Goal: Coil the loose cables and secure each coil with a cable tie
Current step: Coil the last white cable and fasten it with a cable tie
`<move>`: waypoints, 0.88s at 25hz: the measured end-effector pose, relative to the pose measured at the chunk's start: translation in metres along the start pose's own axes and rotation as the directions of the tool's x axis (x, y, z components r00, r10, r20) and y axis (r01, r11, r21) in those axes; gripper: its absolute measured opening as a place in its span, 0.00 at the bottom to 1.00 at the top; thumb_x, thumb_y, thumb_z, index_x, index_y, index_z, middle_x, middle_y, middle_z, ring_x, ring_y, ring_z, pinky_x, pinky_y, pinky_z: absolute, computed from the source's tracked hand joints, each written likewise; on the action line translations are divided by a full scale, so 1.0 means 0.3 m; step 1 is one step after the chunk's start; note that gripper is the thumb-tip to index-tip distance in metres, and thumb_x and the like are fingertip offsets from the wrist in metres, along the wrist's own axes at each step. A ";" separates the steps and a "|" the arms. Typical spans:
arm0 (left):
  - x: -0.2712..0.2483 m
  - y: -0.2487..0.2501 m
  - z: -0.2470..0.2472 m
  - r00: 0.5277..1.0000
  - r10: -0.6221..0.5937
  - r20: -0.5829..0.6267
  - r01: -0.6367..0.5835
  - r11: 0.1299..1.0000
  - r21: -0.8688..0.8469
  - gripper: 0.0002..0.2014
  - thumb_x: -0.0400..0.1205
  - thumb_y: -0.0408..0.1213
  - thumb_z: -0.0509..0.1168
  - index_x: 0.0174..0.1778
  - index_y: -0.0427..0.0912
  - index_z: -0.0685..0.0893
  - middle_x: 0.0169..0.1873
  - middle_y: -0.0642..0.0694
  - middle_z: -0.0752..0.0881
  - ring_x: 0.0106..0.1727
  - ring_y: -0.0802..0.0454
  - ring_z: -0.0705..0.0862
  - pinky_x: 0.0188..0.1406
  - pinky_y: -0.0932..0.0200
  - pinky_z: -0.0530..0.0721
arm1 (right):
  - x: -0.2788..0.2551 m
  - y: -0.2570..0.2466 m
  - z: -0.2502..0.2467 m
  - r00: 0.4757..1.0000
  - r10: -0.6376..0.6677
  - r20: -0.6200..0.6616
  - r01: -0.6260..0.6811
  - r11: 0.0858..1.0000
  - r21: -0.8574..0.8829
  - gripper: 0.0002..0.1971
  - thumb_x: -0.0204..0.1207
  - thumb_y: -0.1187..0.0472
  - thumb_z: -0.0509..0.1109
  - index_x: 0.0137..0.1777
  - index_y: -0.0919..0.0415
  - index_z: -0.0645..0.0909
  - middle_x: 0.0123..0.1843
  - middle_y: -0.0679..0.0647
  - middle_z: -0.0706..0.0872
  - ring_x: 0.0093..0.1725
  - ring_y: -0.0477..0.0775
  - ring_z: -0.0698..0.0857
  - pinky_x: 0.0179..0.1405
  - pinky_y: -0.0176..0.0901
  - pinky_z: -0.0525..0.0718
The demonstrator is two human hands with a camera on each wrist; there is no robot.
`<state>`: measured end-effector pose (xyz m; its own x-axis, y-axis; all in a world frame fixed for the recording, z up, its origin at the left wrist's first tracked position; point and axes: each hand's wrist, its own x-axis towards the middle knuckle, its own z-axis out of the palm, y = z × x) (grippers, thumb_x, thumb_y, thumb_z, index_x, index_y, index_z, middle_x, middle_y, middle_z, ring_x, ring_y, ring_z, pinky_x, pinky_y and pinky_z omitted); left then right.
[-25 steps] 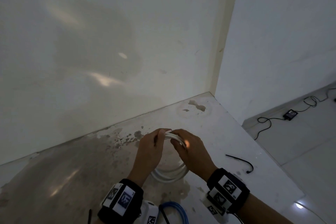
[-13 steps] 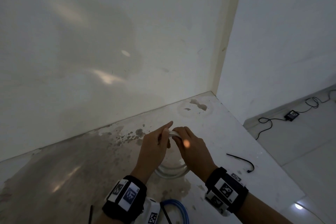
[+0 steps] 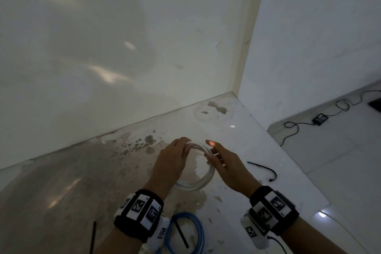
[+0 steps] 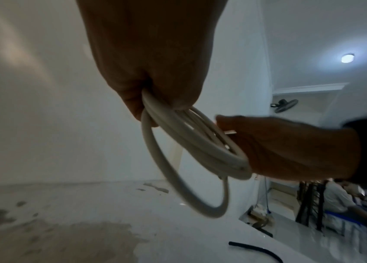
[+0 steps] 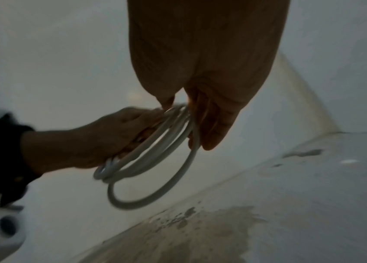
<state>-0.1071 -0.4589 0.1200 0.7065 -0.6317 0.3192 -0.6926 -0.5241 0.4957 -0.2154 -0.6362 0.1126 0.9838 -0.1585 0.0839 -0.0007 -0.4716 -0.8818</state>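
A stained white stone countertop (image 3: 243, 142) fills the lower half of the head view, meeting pale walls at a corner in the upper right. Above its centre, both hands hold a coil of white round cable (image 3: 201, 179), lifted clear of the surface with one loop sagging lower than the rest. The left hand (image 3: 171, 163), left of centre, has its fingers curled round the bundled turns at the top of the coil. The right hand (image 3: 228, 167) pinches the coil's right side between thumb and fingers. At the bottom edge lies a coil of blue cable (image 3: 195, 231) with a straight black cable tie (image 3: 181, 234) across it. A curved black cable tie (image 3: 262, 168) rests on the counter right of the hands.
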 end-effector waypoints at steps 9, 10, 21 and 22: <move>-0.129 -0.075 0.028 0.989 -0.145 0.033 0.144 0.989 0.030 0.22 0.88 0.55 0.47 0.55 0.45 0.82 0.38 0.50 0.83 0.32 0.54 0.79 0.29 0.55 0.80 | -0.290 0.581 -0.279 0.847 0.498 -0.186 -0.500 0.630 -0.594 0.13 0.84 0.62 0.62 0.66 0.51 0.79 0.64 0.54 0.75 0.50 0.58 0.82 0.47 0.48 0.82; -0.131 -0.068 0.025 0.988 -0.149 0.031 0.149 0.989 0.018 0.21 0.88 0.53 0.49 0.55 0.45 0.82 0.38 0.50 0.83 0.32 0.54 0.79 0.30 0.54 0.81 | -0.295 0.590 -0.268 0.865 0.461 -0.201 -0.476 0.623 -0.620 0.11 0.85 0.62 0.62 0.64 0.52 0.80 0.62 0.54 0.76 0.50 0.57 0.81 0.46 0.50 0.84; -0.107 0.000 -0.079 0.986 -0.087 -0.143 0.089 0.996 0.009 0.22 0.88 0.52 0.49 0.63 0.43 0.83 0.52 0.46 0.87 0.44 0.49 0.85 0.39 0.56 0.85 | -0.142 -0.020 -0.279 0.953 0.301 -0.033 -0.275 0.905 0.326 0.08 0.80 0.60 0.71 0.53 0.61 0.89 0.38 0.55 0.89 0.34 0.57 0.90 0.44 0.49 0.92; -0.094 0.004 -0.090 0.983 -0.084 -0.164 0.086 0.996 0.010 0.22 0.88 0.51 0.49 0.62 0.43 0.83 0.52 0.46 0.87 0.45 0.50 0.86 0.39 0.58 0.84 | -0.137 -0.130 -0.289 0.974 0.221 0.058 -0.224 0.879 0.420 0.12 0.78 0.55 0.72 0.53 0.62 0.89 0.39 0.56 0.88 0.34 0.58 0.88 0.43 0.50 0.91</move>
<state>-0.1240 -0.4264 0.1333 0.7762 -0.4833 0.4050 -0.6304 -0.5824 0.5132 -0.2715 -0.6865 0.1838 0.9679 -0.2086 -0.1399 -0.1462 -0.0150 -0.9891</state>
